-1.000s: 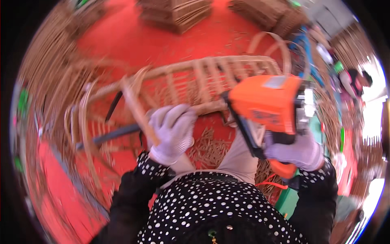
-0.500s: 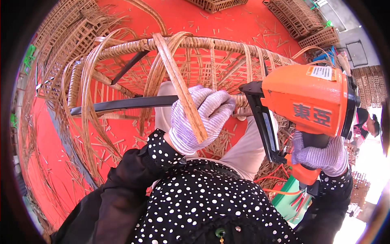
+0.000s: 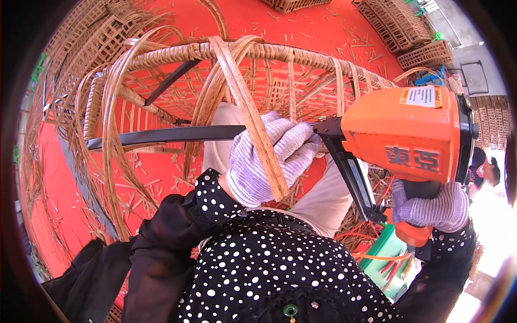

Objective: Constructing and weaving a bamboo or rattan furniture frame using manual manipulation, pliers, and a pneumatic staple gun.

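My left hand (image 3: 272, 159), in a pale lilac knit glove, is closed around the near black metal bar (image 3: 183, 134) of a woven rattan frame (image 3: 291, 54). A flat rattan strip (image 3: 250, 107) hangs from the far rim and crosses the back of this hand. My right hand (image 3: 431, 207), gloved alike, grips the handle of an orange air-powered staple gun (image 3: 377, 129). The gun's black nose is right beside my left fingertips and hides the bar's right end. Loops of loose rattan strip (image 3: 110, 107) dangle from the frame's left side.
Red flooring (image 3: 318, 27) lies beneath, strewn with short rattan scraps. Woven baskets (image 3: 393, 27) stand at the far right and far left. An orange air hose (image 3: 379, 258) runs near a green box (image 3: 385, 258) at lower right. Another person (image 3: 484, 169) shows at the right edge.
The staple gun's nose has come a little left, closer to my left fingertips. My left hand and the frame have shifted slightly right in view.
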Demonstrator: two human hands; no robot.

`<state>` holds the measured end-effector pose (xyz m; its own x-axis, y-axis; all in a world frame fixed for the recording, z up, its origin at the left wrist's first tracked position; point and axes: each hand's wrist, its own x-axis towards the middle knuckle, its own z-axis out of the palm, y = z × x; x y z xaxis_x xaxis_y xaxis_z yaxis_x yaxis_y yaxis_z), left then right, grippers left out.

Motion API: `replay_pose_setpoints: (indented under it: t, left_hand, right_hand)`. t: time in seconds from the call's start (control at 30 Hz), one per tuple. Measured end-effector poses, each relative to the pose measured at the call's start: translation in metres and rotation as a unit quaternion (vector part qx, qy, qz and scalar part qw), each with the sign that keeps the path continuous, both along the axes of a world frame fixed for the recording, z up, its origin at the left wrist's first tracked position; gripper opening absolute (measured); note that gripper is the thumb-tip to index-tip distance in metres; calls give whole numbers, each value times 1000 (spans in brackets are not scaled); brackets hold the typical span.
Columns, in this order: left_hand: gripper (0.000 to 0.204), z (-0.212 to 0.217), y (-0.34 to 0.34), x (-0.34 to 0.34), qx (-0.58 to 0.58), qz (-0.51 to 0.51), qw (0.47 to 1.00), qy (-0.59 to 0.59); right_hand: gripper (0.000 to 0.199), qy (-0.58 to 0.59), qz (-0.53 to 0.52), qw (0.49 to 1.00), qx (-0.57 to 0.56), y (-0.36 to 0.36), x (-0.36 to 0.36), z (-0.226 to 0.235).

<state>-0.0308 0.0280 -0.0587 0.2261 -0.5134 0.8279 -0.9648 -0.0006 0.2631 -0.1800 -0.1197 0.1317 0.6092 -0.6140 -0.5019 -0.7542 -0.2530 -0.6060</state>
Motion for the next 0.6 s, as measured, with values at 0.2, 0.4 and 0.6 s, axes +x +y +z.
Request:
replay_pose_setpoints:
  t: [0.2,0.4,0.6]
  left_hand:
    - [31,5,7,1,27,14,999,-16]
    - [29,28,11,6,63,-68,986,136]
    - [48,39,4,14,124,-21,966,225]
  right_hand:
    - [37,15,9,1000,-16,-2,2,4]
    - [39,68,54,996,-23,-4,8,9]
    - [38,67,69,995,-22,-3,11,11]
